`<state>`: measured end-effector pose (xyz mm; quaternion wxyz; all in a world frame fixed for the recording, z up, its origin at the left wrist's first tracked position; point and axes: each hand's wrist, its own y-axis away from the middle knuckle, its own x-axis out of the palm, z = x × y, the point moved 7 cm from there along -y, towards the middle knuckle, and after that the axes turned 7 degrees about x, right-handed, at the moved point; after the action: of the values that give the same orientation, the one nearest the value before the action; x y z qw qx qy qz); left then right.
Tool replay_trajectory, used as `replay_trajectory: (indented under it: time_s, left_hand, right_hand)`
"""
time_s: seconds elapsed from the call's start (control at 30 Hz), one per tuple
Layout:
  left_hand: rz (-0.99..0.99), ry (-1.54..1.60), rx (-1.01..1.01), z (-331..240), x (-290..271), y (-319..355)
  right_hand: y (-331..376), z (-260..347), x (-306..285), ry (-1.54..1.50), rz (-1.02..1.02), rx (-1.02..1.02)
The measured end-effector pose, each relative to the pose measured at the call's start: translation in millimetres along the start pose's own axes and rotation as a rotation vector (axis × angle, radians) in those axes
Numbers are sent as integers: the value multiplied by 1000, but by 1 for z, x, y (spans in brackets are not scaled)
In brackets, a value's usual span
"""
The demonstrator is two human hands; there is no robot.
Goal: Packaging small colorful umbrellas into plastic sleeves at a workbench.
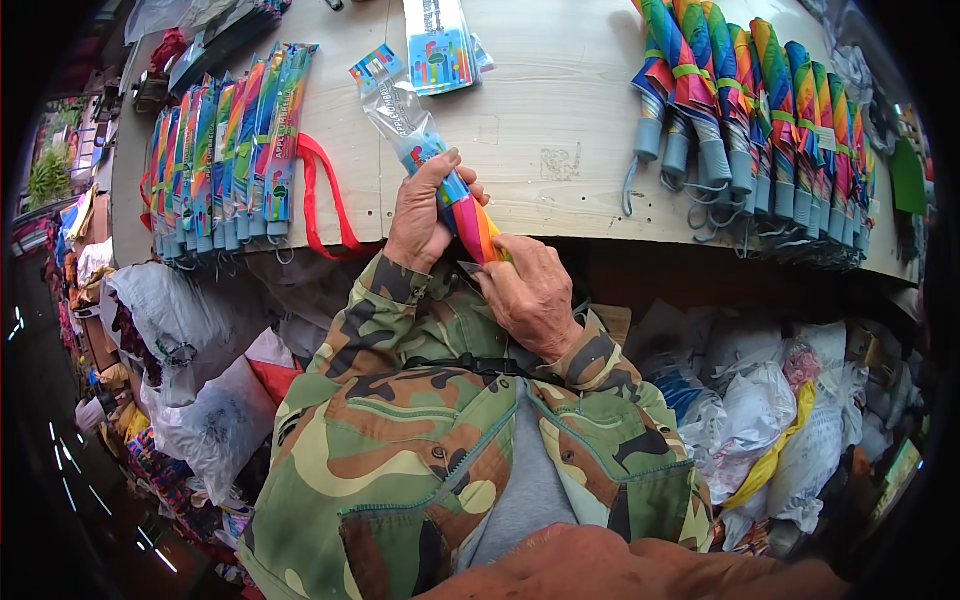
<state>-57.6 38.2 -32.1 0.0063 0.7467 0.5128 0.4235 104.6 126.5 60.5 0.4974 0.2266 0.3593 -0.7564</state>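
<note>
A folded rainbow umbrella (472,224) lies slantwise between my hands at the table's near edge. Its upper end is inside a clear plastic sleeve (398,112) with blue printing, whose far part is flat and stretches away over the tabletop. My left hand (425,212) is wrapped round the sleeve and the umbrella in it, thumb on top. Lower down, my right hand (535,298) grips the bare pink and orange cloth with bent fingers. The umbrella's lower end is hidden behind my right hand.
Sleeved rainbow umbrellas (230,150) lie in a row at the left, beside a red strap (322,195). Several unsleeved ones (760,120) with grey-blue handles are at the right. A stack of flat printed sleeves (440,55) sits at the far middle. Plastic bags (755,410) crowd below the table (560,100).
</note>
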Motion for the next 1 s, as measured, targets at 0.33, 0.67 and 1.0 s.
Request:
replay_trajectory:
  time_s: [0.33, 0.67, 1.0]
  left_hand:
    - [45, 11, -28, -3, 4, 2]
    - [215, 142, -51, 22, 5, 29]
    - [134, -157, -12, 12, 10, 44]
  right_hand:
    - [-3, -36, 9, -592, -5, 334]
    - [26, -74, 35, -1085, -127, 825]
    - [13, -52, 25, -1041, -49, 791]
